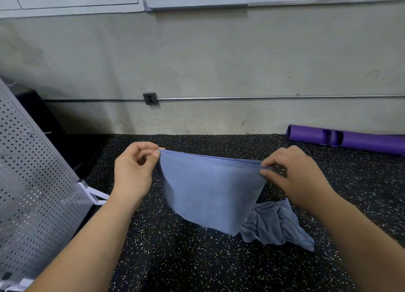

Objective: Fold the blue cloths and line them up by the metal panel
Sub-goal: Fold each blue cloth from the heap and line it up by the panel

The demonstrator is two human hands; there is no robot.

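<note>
Blue cloth [210, 191] hangs pinched between both hands.

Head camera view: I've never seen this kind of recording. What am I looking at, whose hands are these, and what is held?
There is no machine. A person wears one camera on the head, looking forward and down, so you see their arms. The left hand and right hand each pinch a top corner of a blue cloth, which hangs between them above the speckled black floor. A second blue cloth lies crumpled on the floor below the right hand. The perforated metal panel stands at the left; a purple tube lies by the wall at the right.
</note>
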